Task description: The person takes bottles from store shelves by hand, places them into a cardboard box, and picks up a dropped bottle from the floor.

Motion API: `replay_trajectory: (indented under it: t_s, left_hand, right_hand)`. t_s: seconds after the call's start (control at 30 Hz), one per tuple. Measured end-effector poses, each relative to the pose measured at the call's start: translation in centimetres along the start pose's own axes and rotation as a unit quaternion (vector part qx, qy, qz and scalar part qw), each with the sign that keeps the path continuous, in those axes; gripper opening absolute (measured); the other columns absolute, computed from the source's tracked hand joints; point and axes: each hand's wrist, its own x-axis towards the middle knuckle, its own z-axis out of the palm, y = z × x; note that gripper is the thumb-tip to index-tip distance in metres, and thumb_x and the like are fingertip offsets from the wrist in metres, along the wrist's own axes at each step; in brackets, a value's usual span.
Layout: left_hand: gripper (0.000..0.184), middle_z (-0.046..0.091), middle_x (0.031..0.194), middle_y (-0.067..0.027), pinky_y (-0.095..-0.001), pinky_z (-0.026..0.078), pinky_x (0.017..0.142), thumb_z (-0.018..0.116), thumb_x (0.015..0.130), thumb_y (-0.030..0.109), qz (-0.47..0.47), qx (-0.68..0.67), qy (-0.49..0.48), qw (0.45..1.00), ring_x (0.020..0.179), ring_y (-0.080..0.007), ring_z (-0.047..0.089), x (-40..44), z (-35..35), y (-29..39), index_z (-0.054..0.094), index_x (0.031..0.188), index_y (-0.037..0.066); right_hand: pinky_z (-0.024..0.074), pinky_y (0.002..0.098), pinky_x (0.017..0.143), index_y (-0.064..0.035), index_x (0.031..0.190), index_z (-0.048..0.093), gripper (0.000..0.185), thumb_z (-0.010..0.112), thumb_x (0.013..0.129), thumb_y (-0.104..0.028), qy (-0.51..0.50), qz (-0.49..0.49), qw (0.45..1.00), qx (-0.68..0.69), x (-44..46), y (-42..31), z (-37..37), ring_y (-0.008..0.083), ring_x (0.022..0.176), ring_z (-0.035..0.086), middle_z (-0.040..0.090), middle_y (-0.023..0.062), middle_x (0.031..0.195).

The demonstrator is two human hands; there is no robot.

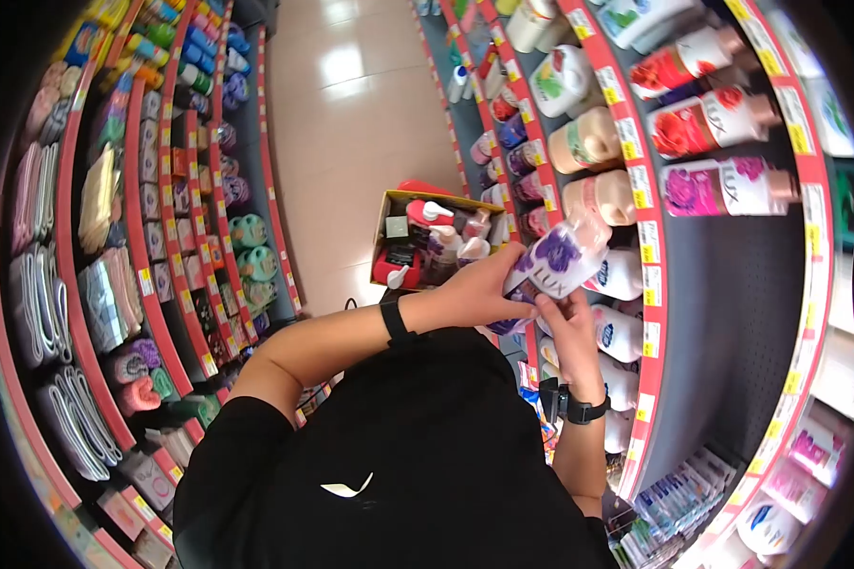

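Note:
Both hands hold a white and purple LUX body wash bottle (558, 264), tilted in front of the shelf at the right. My left hand (489, 284) is closed around its left side, fingers partly hidden behind it. From below, my right hand (571, 332) grips the lower right side of the same bottle, thumb over the label. Just beyond my left hand stands an open cardboard carton (381, 223) holding several pump bottles, some red and some white. White bottles (619, 332) line the shelf beside my right hand.
On the right shelves, red and pink LUX bottles (721, 188) stand above a dark shelf section (721, 313). Packaged toothbrushes (683, 498) sit lower right. Folded towels (38, 303) fill shelves on the left. A tiled aisle floor (342, 123) runs between the shelves.

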Motion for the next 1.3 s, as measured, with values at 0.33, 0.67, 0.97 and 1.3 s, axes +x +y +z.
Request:
replay_trajectory:
  t_s: [0.33,0.67,0.97,1.3]
  left_hand:
    - [0.073,0.063,0.130,-0.0199,-0.0406,0.049,0.103,0.087,0.078,0.018,-0.075,-0.059,0.034,0.995,0.123,-0.0346,0.063,-4.5,-3.6,-8.1,0.052,0.141,0.005]
    - [0.074,0.059,0.135,-0.0156,-0.0422,0.049,0.108,0.090,0.075,0.015,-0.097,0.067,0.127,0.985,0.127,-0.0342,0.059,-6.3,-8.1,-16.9,0.056,0.140,0.013]
    - [0.075,0.057,0.139,-0.0204,-0.0434,0.045,0.111,0.087,0.076,0.017,-0.184,-0.018,0.069,0.980,0.133,-0.0385,0.053,-7.1,-7.2,-25.4,0.054,0.144,0.013]
    - [0.068,0.058,0.141,-0.0189,-0.0432,0.047,0.110,0.082,0.082,0.020,-0.105,0.120,0.061,0.985,0.131,-0.0374,0.056,-7.2,-7.7,-23.0,0.054,0.144,0.012]
  right_hand:
    - [0.0545,0.0302,0.093,0.0002,0.133,0.061,0.047,0.079,0.092,-0.010,-0.087,0.019,0.965,-0.245,5.7,7.6,3.2,0.0146,0.107,0.068,0.071,0.0078,0.120]
    - [0.0468,0.0402,0.109,-0.0032,0.147,0.051,0.064,0.077,0.089,-0.013,-0.178,-0.054,0.944,-0.272,13.0,14.2,9.6,0.0339,0.134,0.057,0.058,0.0221,0.144]
    - [0.0464,0.0386,0.110,-0.0027,0.154,0.039,0.073,0.073,0.091,-0.019,-0.196,-0.043,0.925,-0.322,14.7,19.7,10.6,0.0320,0.133,0.057,0.056,0.0215,0.146]
    - [0.0446,0.0417,0.112,0.0036,0.149,0.042,0.069,0.071,0.090,-0.020,-0.195,-0.086,0.920,-0.328,14.9,19.4,11.1,0.0381,0.134,0.055,0.057,0.0273,0.142]
